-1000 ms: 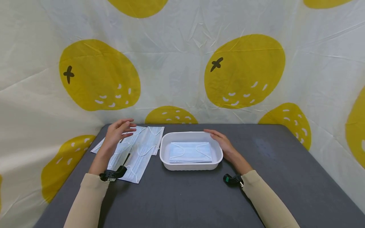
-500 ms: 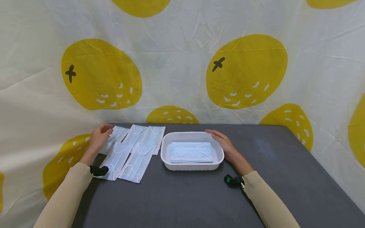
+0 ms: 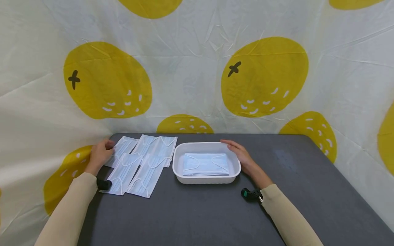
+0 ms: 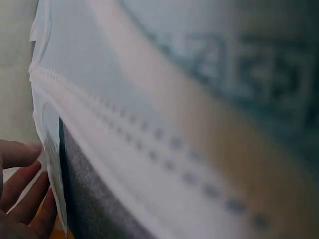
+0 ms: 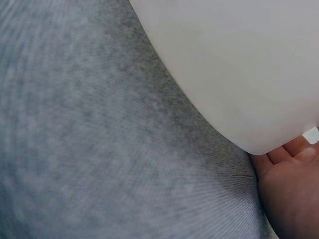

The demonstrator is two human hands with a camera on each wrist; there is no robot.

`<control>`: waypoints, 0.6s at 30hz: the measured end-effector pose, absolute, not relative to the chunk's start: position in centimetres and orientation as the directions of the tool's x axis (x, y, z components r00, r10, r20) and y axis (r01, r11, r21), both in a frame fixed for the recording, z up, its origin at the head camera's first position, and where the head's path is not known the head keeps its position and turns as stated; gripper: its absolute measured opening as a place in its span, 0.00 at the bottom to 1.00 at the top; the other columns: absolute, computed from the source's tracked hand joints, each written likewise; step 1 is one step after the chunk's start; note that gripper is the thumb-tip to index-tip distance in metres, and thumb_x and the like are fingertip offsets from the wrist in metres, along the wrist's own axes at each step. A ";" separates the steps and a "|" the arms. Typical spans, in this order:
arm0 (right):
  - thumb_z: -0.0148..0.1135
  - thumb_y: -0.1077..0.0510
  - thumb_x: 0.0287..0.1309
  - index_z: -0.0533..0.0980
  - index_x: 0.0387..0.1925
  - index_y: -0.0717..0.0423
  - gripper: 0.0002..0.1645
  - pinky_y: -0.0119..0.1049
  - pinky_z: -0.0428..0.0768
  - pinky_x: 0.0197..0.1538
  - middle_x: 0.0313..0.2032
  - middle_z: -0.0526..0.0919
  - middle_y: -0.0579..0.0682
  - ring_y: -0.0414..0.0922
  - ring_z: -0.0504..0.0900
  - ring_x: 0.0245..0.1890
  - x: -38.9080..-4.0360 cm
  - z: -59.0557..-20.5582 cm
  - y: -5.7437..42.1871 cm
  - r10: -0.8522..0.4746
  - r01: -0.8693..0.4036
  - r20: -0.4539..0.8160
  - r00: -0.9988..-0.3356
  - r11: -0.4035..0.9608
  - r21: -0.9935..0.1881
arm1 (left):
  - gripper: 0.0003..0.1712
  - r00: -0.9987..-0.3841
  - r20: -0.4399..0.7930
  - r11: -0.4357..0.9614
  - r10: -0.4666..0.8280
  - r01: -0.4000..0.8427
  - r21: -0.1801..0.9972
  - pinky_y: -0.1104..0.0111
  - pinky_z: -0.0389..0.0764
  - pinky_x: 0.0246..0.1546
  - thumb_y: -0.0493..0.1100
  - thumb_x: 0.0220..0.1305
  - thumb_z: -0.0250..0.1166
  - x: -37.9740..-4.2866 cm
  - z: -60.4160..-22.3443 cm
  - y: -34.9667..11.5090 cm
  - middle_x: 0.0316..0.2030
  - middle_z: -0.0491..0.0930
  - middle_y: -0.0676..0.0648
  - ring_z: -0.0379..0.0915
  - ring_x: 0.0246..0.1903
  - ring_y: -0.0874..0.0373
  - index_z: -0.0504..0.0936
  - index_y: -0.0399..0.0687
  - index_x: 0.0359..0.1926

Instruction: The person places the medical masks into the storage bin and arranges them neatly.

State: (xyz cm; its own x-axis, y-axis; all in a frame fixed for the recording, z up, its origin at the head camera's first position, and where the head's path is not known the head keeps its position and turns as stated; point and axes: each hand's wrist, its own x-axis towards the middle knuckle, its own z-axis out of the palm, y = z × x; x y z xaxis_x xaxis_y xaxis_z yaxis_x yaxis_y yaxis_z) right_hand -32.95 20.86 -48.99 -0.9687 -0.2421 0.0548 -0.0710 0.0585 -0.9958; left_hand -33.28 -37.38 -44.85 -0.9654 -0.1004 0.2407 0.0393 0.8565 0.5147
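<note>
Several blue face masks (image 3: pixel 124 171) lie flat and overlapping on the left of the table. My left hand (image 3: pixel 100 154) is at the left edge of the rear-left mask (image 3: pixel 124 147); in the left wrist view, the thumb and fairly straight fingers (image 4: pixel 31 199) lie beside a mask's edge, without a visible pinch. A white plastic tray (image 3: pixel 206 179) stands at mid-table, with a neat stack of masks (image 3: pixel 205 164) inside. Against its right end rests my right hand (image 3: pixel 241 156), its fingers extended along the far right corner. In the right wrist view, the tray wall hides part of those fingers.
The dark grey table (image 3: pixel 197 212) extends in front of the tray and to its right. A white curtain (image 3: pixel 187 75) with yellow fruit prints hangs behind the table and at both sides. Black wrist cameras (image 3: pixel 250 194) sit on both wrists.
My left hand has moved left and down from above the masks to the outer edge of the rear-left one, uncovering the masks below. The right hand and tray stay put.
</note>
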 end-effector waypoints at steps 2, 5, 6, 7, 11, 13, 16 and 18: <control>0.47 0.51 0.81 0.70 0.74 0.52 0.26 0.25 0.78 0.57 0.75 0.69 0.55 0.53 0.72 0.71 -32.9 -49.0 20.9 -0.243 -0.076 0.059 -0.968 0.061 -0.995 | 0.20 -0.968 0.228 0.864 -0.104 0.026 0.503 0.36 0.74 0.61 0.32 0.68 0.62 -33.3 -44.7 -37.3 0.55 0.78 0.24 0.73 0.52 0.29 0.76 0.27 0.59; 0.47 0.51 0.81 0.70 0.74 0.53 0.26 0.24 0.77 0.58 0.75 0.69 0.55 0.48 0.74 0.69 -32.9 -49.0 20.9 -0.243 -0.084 0.066 -0.968 0.066 -0.994 | 0.21 -0.968 0.227 0.875 -0.103 0.020 0.483 0.36 0.74 0.61 0.30 0.65 0.63 -33.3 -44.3 -37.1 0.54 0.77 0.23 0.74 0.51 0.28 0.77 0.26 0.58; 0.47 0.51 0.81 0.70 0.74 0.53 0.26 0.24 0.77 0.58 0.75 0.69 0.55 0.45 0.75 0.67 -32.9 -49.0 20.9 -0.243 -0.086 0.067 -0.968 0.067 -0.994 | 0.21 -0.968 0.231 0.878 -0.101 0.023 0.478 0.36 0.74 0.61 0.29 0.64 0.64 -33.3 -44.2 -37.1 0.54 0.77 0.23 0.74 0.51 0.28 0.77 0.26 0.57; 0.47 0.52 0.81 0.70 0.73 0.53 0.26 0.24 0.77 0.58 0.75 0.69 0.55 0.42 0.76 0.66 -32.9 -49.1 20.9 -0.242 -0.088 0.069 -0.968 0.068 -0.994 | 0.21 -0.968 0.231 0.878 -0.101 0.022 0.478 0.36 0.74 0.61 0.29 0.63 0.64 -33.4 -44.2 -37.1 0.54 0.77 0.23 0.74 0.51 0.28 0.77 0.26 0.57; 0.46 0.52 0.81 0.70 0.73 0.53 0.26 0.22 0.76 0.58 0.75 0.69 0.54 0.35 0.76 0.62 -33.0 -49.1 21.0 -0.244 -0.096 0.076 -0.967 0.070 -0.993 | 0.21 -0.972 0.208 0.871 -0.109 0.008 0.491 0.36 0.73 0.62 0.28 0.62 0.64 -33.6 -44.1 -37.2 0.54 0.76 0.24 0.72 0.50 0.30 0.78 0.26 0.57; 0.46 0.52 0.81 0.70 0.73 0.53 0.26 0.22 0.76 0.58 0.75 0.69 0.54 0.34 0.76 0.62 -33.0 -49.2 21.0 -0.244 -0.098 0.078 -0.967 0.073 -0.993 | 0.22 -0.978 0.177 0.861 -0.112 -0.006 0.509 0.36 0.73 0.63 0.29 0.63 0.63 -33.8 -44.1 -37.4 0.56 0.75 0.25 0.70 0.52 0.30 0.77 0.27 0.59; 0.46 0.52 0.81 0.70 0.73 0.53 0.26 0.22 0.76 0.58 0.75 0.69 0.54 0.37 0.76 0.64 -33.1 -49.2 21.0 -0.242 -0.098 0.076 -0.967 0.077 -0.992 | 0.24 -0.987 0.118 0.838 -0.111 -0.029 0.546 0.36 0.72 0.64 0.30 0.65 0.59 -34.1 -43.9 -37.6 0.62 0.72 0.24 0.67 0.56 0.29 0.77 0.31 0.62; 0.46 0.52 0.81 0.70 0.73 0.53 0.26 0.22 0.76 0.58 0.75 0.69 0.54 0.39 0.76 0.65 -33.1 -49.2 20.9 -0.238 -0.096 0.074 -0.968 0.081 -0.992 | 0.25 -0.991 0.072 0.815 -0.110 -0.048 0.577 0.36 0.71 0.65 0.32 0.66 0.55 -34.2 -43.8 -37.8 0.66 0.68 0.23 0.64 0.60 0.28 0.75 0.34 0.65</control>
State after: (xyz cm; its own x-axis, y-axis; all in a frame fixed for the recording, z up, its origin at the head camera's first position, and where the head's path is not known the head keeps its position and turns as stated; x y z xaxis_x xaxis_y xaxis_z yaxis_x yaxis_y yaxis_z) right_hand -33.12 20.92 -49.21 -0.9684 -0.2380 0.0740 -0.0957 0.0808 -0.9921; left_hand -34.15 -37.78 -43.76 -0.9913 -0.1102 0.0725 -0.0484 0.8152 0.5771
